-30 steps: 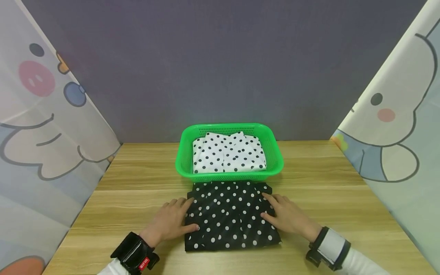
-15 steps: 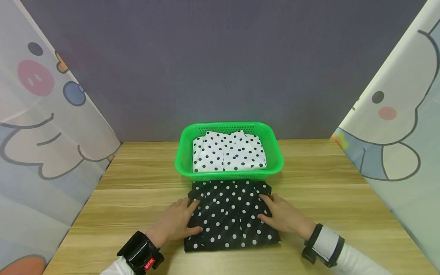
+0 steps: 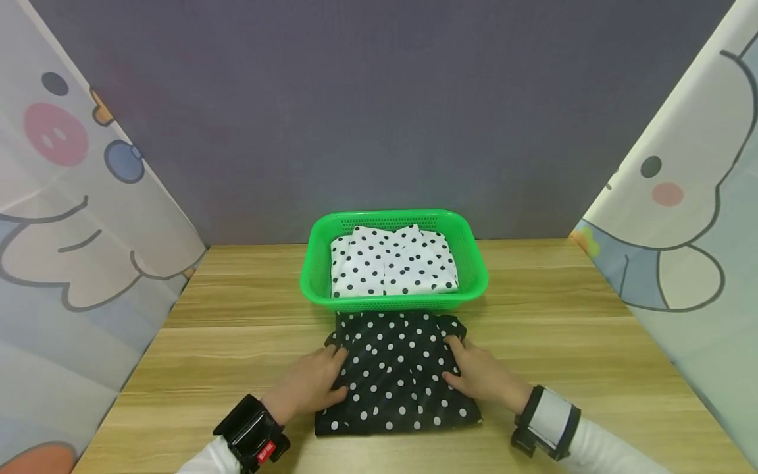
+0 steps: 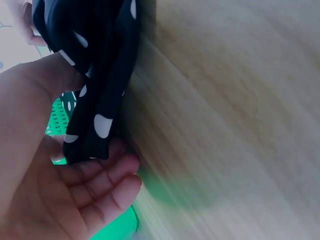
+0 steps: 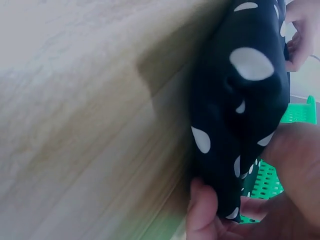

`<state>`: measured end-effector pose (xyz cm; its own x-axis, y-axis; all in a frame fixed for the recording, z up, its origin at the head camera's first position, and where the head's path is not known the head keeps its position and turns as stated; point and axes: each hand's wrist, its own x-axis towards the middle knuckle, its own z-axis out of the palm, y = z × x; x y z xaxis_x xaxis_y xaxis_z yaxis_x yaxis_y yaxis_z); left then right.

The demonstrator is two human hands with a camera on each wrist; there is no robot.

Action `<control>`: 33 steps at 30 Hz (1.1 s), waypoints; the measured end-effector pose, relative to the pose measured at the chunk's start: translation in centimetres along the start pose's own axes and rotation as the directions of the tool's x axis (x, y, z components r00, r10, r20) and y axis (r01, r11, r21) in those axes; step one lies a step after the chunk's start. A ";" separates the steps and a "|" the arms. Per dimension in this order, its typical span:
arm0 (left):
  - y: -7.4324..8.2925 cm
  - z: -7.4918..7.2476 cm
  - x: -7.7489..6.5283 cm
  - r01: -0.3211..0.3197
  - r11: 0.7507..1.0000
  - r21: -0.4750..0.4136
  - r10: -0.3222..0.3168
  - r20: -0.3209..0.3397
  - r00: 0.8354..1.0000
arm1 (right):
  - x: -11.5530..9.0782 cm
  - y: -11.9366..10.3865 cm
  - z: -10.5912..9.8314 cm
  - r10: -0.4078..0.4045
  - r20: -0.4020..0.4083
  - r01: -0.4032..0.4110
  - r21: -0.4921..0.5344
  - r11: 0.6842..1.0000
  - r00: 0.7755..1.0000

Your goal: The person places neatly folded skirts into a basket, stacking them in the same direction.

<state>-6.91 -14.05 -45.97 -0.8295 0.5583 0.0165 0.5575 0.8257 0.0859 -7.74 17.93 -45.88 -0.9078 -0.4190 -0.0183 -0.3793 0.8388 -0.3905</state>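
Observation:
A folded black garment with white dots (image 3: 399,378) lies on the table just in front of a green basket. At its left edge my left hand (image 3: 314,382) holds it, thumb on top; in the left wrist view the fingers (image 4: 112,187) reach under the folded layers. My right hand (image 3: 482,374) grips the opposite edge. The right wrist view shows that thumb over the black cloth (image 5: 235,115) and fingertips (image 5: 202,205) curled beneath it. In the head view, the fingers under the cloth are partly hidden.
The green basket (image 3: 393,304) with perforated sides stands at the back of the wooden table (image 3: 237,289). A folded white garment with black dots (image 3: 393,263) lies inside it. Behind is a dark grey panel (image 3: 379,118), with cartoon-printed sheets on both sides.
Both hands have moved inward from the garment's sides, and their fingers have slid under its edges. The left edge has bunched a little. The basket stays in place.

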 end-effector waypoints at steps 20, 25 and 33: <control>0.9 -0.2 0.8 0.001 1.000 -0.026 0.000 0.046 0.999 | 0.6 0.2 0.5 -0.203 -0.019 0.201 -0.079 0.976 0.979; 1.1 -0.4 0.8 0.002 1.000 -0.017 -0.002 0.037 0.999 | 0.4 -0.1 0.4 -0.231 -0.055 0.224 -0.113 0.968 0.971; 1.2 -1.0 0.2 -0.034 0.999 -0.023 0.033 -0.019 0.999 | -0.2 -0.6 -0.3 -0.206 -0.068 0.200 -0.091 0.976 0.976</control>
<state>-6.47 -13.06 -44.83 -0.8110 0.5839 0.0380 0.5842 0.8044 0.1080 -7.33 17.61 -45.39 -0.8202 -0.5582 0.1255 -0.5675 0.7662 -0.3014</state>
